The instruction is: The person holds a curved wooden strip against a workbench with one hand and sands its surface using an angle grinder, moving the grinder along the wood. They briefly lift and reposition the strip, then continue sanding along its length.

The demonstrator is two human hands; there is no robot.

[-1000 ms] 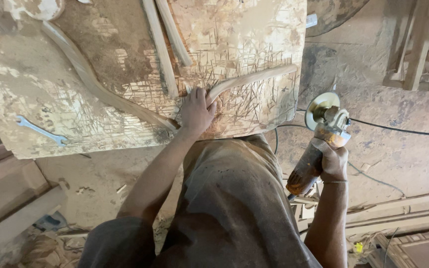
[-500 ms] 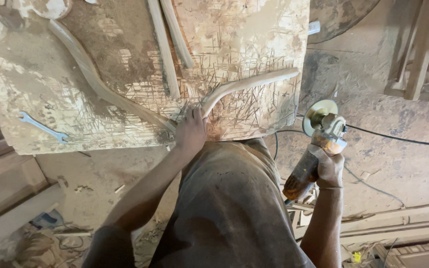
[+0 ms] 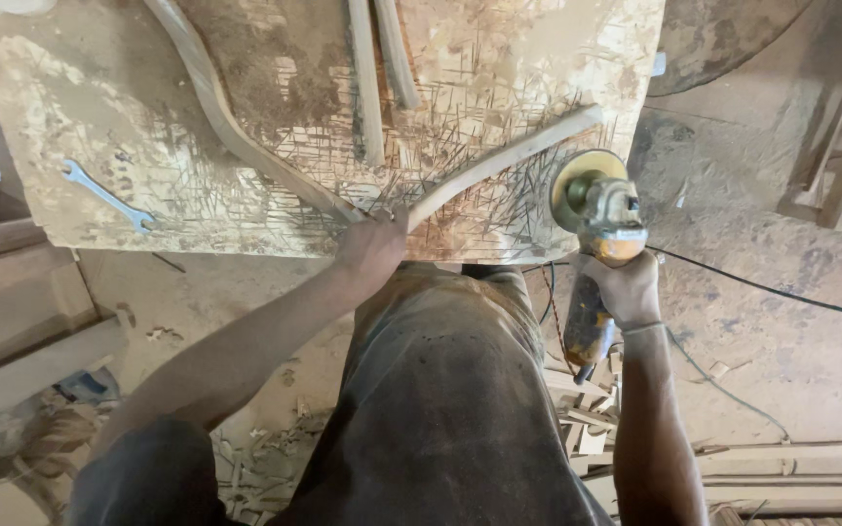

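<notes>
At the far left of the scarred, dust-covered desk (image 3: 70, 127) lies a small metal wrench (image 3: 107, 196), flat and slanted, well apart from everything else. To its right a long curved wooden strip (image 3: 216, 112) sweeps down from the top edge toward the near edge of the desk, ending at the left hand (image 3: 372, 248). That hand sits at the desk's front edge, its grip pressed together on the spot where the curved strip meets a second curved wooden piece (image 3: 499, 164); how the fingers wrap round the wood cannot be told from here. The second piece runs from the hand up and to the right, lying flat on the cross-hatched cut marks. Above the hand, two straight wooden slats (image 3: 382, 68) rest side by side, running toward the top of the view. Further right, just beside the outer end of the second piece and at the desk's right corner, is an angle grinder (image 3: 601, 219) with a round disc, held upright with the disc uppermost. The right hand (image 3: 626, 287) has its grip wrapped tight round the grinder's body. A black power cable (image 3: 772, 297) trails from the grinder across the dusty floor (image 3: 791, 351) to the right, and wood offcuts (image 3: 587, 409) lie on the floor beneath.
</notes>
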